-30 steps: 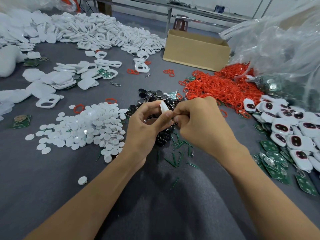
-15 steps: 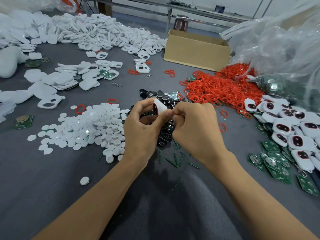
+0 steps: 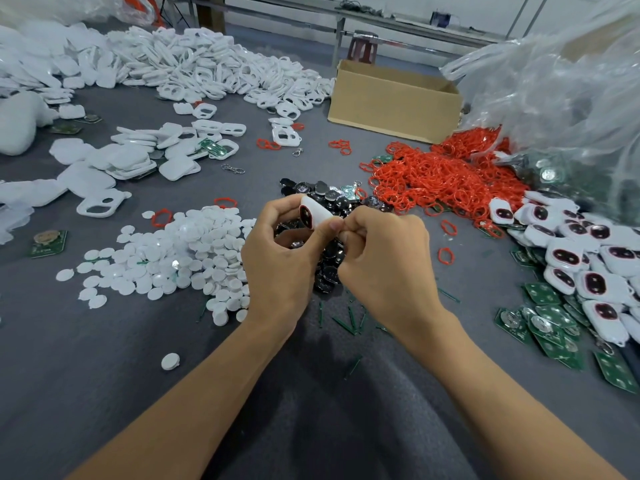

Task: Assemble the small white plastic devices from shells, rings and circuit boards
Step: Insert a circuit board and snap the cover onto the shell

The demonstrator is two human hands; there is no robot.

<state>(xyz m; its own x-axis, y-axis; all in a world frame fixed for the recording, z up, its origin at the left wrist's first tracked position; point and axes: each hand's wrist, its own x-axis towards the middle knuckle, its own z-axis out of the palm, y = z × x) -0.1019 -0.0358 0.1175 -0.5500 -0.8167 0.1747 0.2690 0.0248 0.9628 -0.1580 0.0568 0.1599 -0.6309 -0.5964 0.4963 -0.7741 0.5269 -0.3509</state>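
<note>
My left hand [image 3: 280, 258] grips a small white shell [image 3: 313, 212] with a red-rimmed dark opening, held above a pile of black round parts [image 3: 329, 202]. My right hand [image 3: 384, 261] pinches the shell's right end with thumb and fingertips. A heap of red rings [image 3: 446, 181] lies to the right. Finished-looking white shells with dark openings [image 3: 581, 258] are piled at far right beside green circuit boards [image 3: 550, 323]. White round caps [image 3: 173, 258] form a pile to the left. Empty white shells [image 3: 207, 71] spread across the back.
A cardboard box [image 3: 394, 105] stands at the back, right of centre. Large clear plastic bags [image 3: 568, 98] bulge at the right. Thin green strips [image 3: 346, 320] lie scattered under my wrists. Loose white shell halves [image 3: 131, 157] and a single green board [image 3: 46, 242] sit at left on the grey cloth.
The white shell has turned in my hands so its red-rimmed dark opening now faces me. Both hands have stayed close together above the black parts.
</note>
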